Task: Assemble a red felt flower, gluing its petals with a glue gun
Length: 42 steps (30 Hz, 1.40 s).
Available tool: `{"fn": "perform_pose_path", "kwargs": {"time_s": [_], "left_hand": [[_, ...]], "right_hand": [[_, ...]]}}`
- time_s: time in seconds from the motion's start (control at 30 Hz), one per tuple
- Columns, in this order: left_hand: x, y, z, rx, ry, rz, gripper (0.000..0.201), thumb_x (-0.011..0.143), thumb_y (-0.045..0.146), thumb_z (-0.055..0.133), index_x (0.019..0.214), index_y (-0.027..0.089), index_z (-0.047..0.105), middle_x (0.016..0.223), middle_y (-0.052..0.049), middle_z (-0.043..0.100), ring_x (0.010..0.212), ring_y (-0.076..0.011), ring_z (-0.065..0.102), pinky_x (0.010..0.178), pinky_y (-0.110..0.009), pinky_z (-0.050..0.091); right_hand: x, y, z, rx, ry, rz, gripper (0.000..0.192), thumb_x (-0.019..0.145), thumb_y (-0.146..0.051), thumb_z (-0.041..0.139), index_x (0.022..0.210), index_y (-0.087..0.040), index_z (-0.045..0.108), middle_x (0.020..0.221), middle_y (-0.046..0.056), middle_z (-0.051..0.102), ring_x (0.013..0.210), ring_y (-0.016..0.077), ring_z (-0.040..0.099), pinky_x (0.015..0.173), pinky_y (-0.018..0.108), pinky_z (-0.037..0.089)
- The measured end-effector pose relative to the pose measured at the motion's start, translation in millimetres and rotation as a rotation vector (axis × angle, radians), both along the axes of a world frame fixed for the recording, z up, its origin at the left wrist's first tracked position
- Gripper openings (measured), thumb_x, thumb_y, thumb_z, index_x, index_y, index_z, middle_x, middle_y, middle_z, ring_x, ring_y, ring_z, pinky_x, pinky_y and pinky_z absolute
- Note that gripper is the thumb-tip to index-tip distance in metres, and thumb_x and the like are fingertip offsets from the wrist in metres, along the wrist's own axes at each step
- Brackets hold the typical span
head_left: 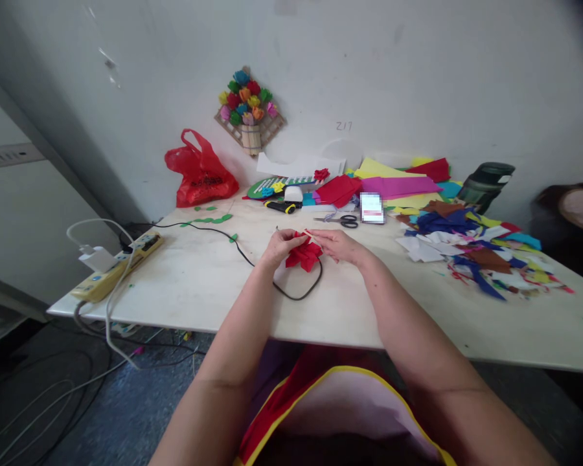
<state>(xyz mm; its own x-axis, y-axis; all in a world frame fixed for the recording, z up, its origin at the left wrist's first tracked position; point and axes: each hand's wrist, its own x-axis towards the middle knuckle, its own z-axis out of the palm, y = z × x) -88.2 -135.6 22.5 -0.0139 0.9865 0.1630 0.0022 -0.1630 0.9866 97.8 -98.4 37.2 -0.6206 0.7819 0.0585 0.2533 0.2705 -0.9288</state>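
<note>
1. Head view: the left hand [282, 244] and right hand [337, 244] close their grip on a crumpled red paper flower [303, 255], held between them just above the pale worktop [199, 278].
2. A black cable [298, 295] loops beneath the grip.
3. Black-handled scissors [342, 220] lie beyond it.

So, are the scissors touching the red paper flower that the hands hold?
Apart. The head view shows the scissors lying farther back on the table, with bare tabletop between them and the red paper flower.
</note>
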Motion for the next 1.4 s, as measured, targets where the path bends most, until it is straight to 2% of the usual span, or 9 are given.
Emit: {"fn": "perform_pose_path", "kwargs": {"time_s": [0.17, 0.3, 0.47, 0.7, 0.8, 0.87, 0.93, 1.03, 1.4], "left_hand": [[-1, 2, -2.3, -0.028, 0.020, 0.016, 0.027, 0.059, 0.038, 0.074, 0.066, 0.014, 0.065, 0.057, -0.005, 0.062, 0.049, -0.0126, 0.054, 0.046, -0.024, 0.033], [-1, 1, -2.2, -0.031, 0.021, -0.020, 0.029, 0.060, 0.040, 0.074, 0.068, 0.013, 0.068, 0.059, -0.006, 0.064, 0.052, -0.0143, 0.056, 0.048, -0.025, 0.036], [-1, -1, -0.6, -0.031, 0.002, -0.034, 0.030, 0.058, 0.039, 0.075, 0.069, 0.012, 0.070, 0.063, -0.008, 0.067, 0.055, -0.0158, 0.059, 0.051, -0.026, 0.041], [0, -4, 4.7, -0.027, 0.010, -0.027, 0.029, 0.056, 0.040, 0.076, 0.064, 0.013, 0.070, 0.060, -0.007, 0.066, 0.053, -0.0146, 0.056, 0.050, -0.025, 0.040], [0, -3, 4.8, -0.029, 0.022, -0.025, 0.026, 0.057, 0.037, 0.074, 0.062, 0.012, 0.069, 0.056, -0.006, 0.063, 0.049, -0.0126, 0.053, 0.048, -0.024, 0.037], [-1, -2, 4.1, -0.044, 0.009, -0.030, 0.023, 0.058, 0.035, 0.072, 0.062, 0.012, 0.069, 0.055, -0.005, 0.062, 0.048, -0.0122, 0.052, 0.048, -0.024, 0.037], [-1, -2, 3.3, -0.062, -0.018, -0.039, 0.021, 0.058, 0.032, 0.070, 0.064, 0.012, 0.069, 0.056, -0.006, 0.063, 0.049, -0.0128, 0.054, 0.049, -0.025, 0.037], [0, -1, 2.3, -0.085, -0.061, -0.035, 0.018, 0.057, 0.029, 0.069, 0.064, 0.012, 0.068, 0.057, -0.006, 0.063, 0.050, -0.0137, 0.055, 0.050, -0.026, 0.039], [2, 3, -2.8, -0.093, -0.151, 0.013, 0.024, 0.057, 0.035, 0.073, 0.055, 0.013, 0.062, 0.049, -0.002, 0.054, 0.044, -0.0100, 0.046, 0.046, -0.025, 0.030]], "right_hand": [[-1, -2, 1.2, -0.011, 0.001, 0.004, 0.045, 0.088, -0.034, 0.051, 0.132, -0.025, 0.054, 0.053, -0.008, 0.030, 0.043, 0.0045, 0.029, 0.035, 0.014, 0.027], [-2, -5, 3.2, 0.003, -0.007, -0.006, 0.043, 0.088, -0.033, 0.050, 0.129, -0.024, 0.057, 0.056, -0.007, 0.041, 0.043, 0.0038, 0.028, 0.037, 0.015, 0.029], [-3, -5, 0.6, 0.097, -0.029, 0.008, 0.043, 0.088, -0.034, 0.050, 0.129, -0.023, 0.058, 0.053, -0.006, 0.041, 0.043, 0.0048, 0.030, 0.036, 0.015, 0.025], [0, 1, -4.0, 0.149, -0.030, 0.007, 0.044, 0.086, -0.034, 0.052, 0.128, -0.022, 0.059, 0.049, -0.008, 0.039, 0.041, 0.0052, 0.031, 0.036, 0.016, 0.027], [-1, 0, -3.8, 0.186, -0.029, 0.001, 0.042, 0.087, -0.034, 0.051, 0.126, -0.023, 0.060, 0.052, -0.006, 0.051, 0.042, 0.0057, 0.036, 0.040, 0.017, 0.033], [-2, 1, -4.3, 0.242, -0.010, -0.003, 0.038, 0.087, -0.032, 0.052, 0.122, -0.023, 0.063, 0.069, -0.001, 0.066, 0.052, 0.0082, 0.050, 0.049, 0.021, 0.044], [-3, 3, -6.5, 0.327, 0.021, 0.009, 0.035, 0.086, -0.029, 0.053, 0.118, -0.024, 0.066, 0.096, 0.002, 0.072, 0.077, 0.0138, 0.063, 0.070, 0.027, 0.053], [-3, 8, -12.1, 0.431, 0.029, 0.037, 0.034, 0.086, -0.026, 0.053, 0.117, -0.028, 0.066, 0.120, -0.001, 0.066, 0.110, 0.0195, 0.061, 0.099, 0.036, 0.046], [-1, 15, -16.6, 0.613, -0.173, 0.000, 0.043, 0.088, -0.017, 0.047, 0.126, -0.034, 0.058, 0.127, -0.003, 0.060, 0.118, 0.0224, 0.058, 0.103, 0.039, 0.045]]}}
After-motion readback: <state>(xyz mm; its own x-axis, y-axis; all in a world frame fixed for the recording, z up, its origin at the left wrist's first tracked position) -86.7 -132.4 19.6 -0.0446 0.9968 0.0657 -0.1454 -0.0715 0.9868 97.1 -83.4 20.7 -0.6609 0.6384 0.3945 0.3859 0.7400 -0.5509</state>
